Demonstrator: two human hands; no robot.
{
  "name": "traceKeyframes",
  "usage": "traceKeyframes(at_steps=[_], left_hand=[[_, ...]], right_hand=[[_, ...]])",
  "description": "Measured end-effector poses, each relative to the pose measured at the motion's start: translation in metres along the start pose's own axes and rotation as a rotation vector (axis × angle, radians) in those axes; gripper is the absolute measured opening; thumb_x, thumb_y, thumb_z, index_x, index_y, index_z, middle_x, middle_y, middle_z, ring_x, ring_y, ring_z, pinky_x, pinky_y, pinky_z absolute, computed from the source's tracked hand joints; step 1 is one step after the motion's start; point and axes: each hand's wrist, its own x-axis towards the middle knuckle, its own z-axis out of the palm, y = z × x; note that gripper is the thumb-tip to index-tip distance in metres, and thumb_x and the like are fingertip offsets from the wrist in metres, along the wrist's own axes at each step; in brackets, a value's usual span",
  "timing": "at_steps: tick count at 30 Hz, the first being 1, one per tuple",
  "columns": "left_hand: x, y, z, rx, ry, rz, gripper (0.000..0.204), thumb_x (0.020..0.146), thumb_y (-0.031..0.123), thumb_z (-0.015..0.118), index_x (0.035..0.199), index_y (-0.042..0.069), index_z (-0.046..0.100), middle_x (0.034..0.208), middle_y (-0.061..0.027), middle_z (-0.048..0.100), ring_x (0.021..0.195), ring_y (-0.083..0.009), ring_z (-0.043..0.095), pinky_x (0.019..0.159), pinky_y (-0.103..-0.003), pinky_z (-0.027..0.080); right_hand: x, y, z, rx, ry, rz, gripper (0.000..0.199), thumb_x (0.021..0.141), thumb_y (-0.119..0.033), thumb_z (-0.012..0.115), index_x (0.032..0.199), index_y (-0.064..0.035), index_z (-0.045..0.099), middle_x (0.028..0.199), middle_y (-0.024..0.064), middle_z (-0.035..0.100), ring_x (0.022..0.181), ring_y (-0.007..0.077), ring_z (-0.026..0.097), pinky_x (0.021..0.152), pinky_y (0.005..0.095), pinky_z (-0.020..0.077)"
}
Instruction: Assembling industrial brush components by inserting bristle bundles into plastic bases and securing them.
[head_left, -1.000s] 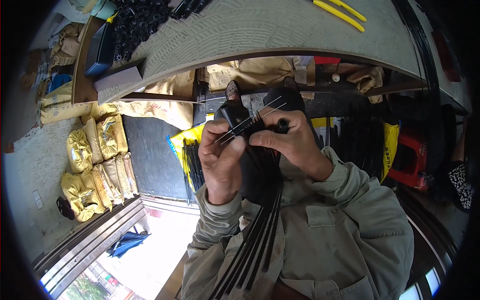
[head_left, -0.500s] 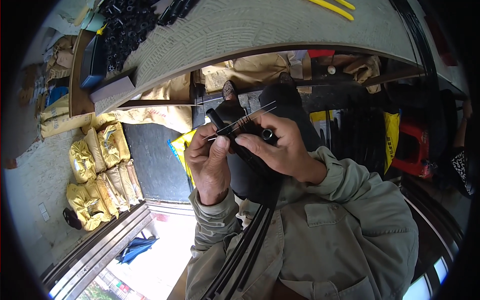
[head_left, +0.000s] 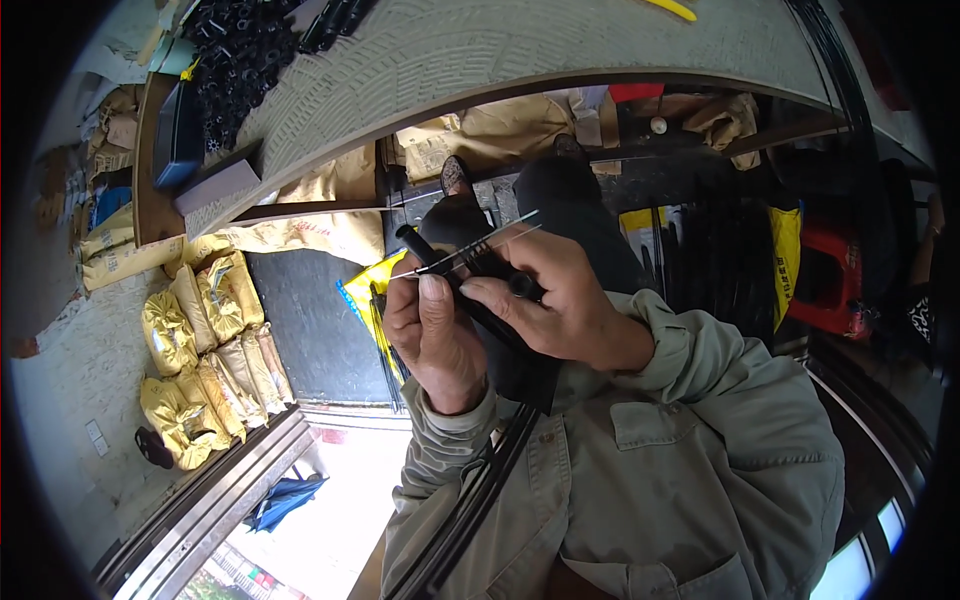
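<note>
Both of my hands are raised close in front of me. My left hand [head_left: 435, 335] pinches thin metal rods [head_left: 470, 247] that fan out to the upper right. My right hand [head_left: 560, 300] grips a small black plastic part [head_left: 495, 275] with a round end, which the rods meet. A bundle of long black ribs [head_left: 470, 500] runs down from my hands along my grey-green sleeve. A workbench [head_left: 520, 45] curves above my hands.
A heap of small black plastic parts [head_left: 240, 50] lies on the bench's left end, beside a dark box [head_left: 180, 135]. Yellow sacks [head_left: 205, 350] are stacked on the floor at left. Tan sacks [head_left: 480, 135] sit under the bench. A red stool [head_left: 830, 285] stands at right.
My hands have shifted slightly lower and left in view. The rods and black part stay gripped between them, and the view has tilted so the bench sits higher.
</note>
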Motion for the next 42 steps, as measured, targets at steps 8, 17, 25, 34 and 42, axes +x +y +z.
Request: traceKeyframes(at_steps=[8, 17, 25, 34, 42], left_hand=[[-0.002, -0.017, 0.003, -0.019, 0.061, 0.089, 0.022, 0.085, 0.009, 0.054, 0.102, -0.005, 0.054, 0.092, -0.0073, 0.06, 0.079, -0.0109, 0.054, 0.077, -0.023, 0.041], [0.002, -0.008, 0.025, -0.235, 0.023, -0.139, 0.021, 0.082, 0.004, 0.059, 0.101, -0.006, 0.059, 0.091, -0.0064, 0.062, 0.077, -0.0089, 0.056, 0.074, -0.021, 0.044], [-0.008, -0.009, 0.016, -0.36, 0.009, -0.186, 0.017, 0.08, 0.0, 0.061, 0.096, -0.003, 0.061, 0.088, -0.0049, 0.063, 0.076, -0.007, 0.057, 0.074, -0.02, 0.046], [-0.008, -0.005, 0.016, -0.341, -0.017, -0.195, 0.012, 0.082, 0.004, 0.059, 0.093, 0.0, 0.06, 0.09, -0.0041, 0.062, 0.078, -0.0087, 0.057, 0.073, -0.021, 0.046], [-0.005, -0.007, 0.014, -0.352, 0.026, -0.165, 0.02, 0.079, 0.0, 0.062, 0.099, -0.002, 0.059, 0.089, -0.0027, 0.061, 0.079, -0.0057, 0.055, 0.076, -0.018, 0.043]], right_hand=[[0.007, 0.013, -0.004, 0.38, -0.078, 0.077, 0.015, 0.082, -0.011, 0.061, 0.088, 0.0015, 0.057, 0.074, 0.002, 0.056, 0.064, 0.0073, 0.049, 0.055, 0.0219, 0.0392], [0.069, -0.022, -0.062, 0.195, 0.339, -0.437, 0.035, 0.092, -0.033, 0.043, 0.097, 0.0001, 0.055, 0.07, 0.0009, 0.056, 0.054, 0.0044, 0.045, 0.049, 0.0165, 0.0343], [0.1, -0.074, -0.038, -0.158, -0.732, 0.206, 0.03, 0.084, -0.018, 0.06, 0.107, -0.0005, 0.051, 0.078, 0.003, 0.059, 0.06, 0.0026, 0.048, 0.05, 0.0147, 0.0377], [0.1, -0.07, -0.035, -0.252, -0.649, 0.066, 0.041, 0.077, -0.008, 0.066, 0.113, -0.001, 0.048, 0.083, 0.0029, 0.059, 0.074, 0.0065, 0.054, 0.064, 0.0179, 0.0426], [0.101, -0.058, -0.041, -0.083, -0.687, 0.039, 0.046, 0.079, -0.003, 0.062, 0.122, 0.0, 0.043, 0.093, 0.0055, 0.056, 0.085, 0.0083, 0.054, 0.072, 0.0219, 0.0441]])
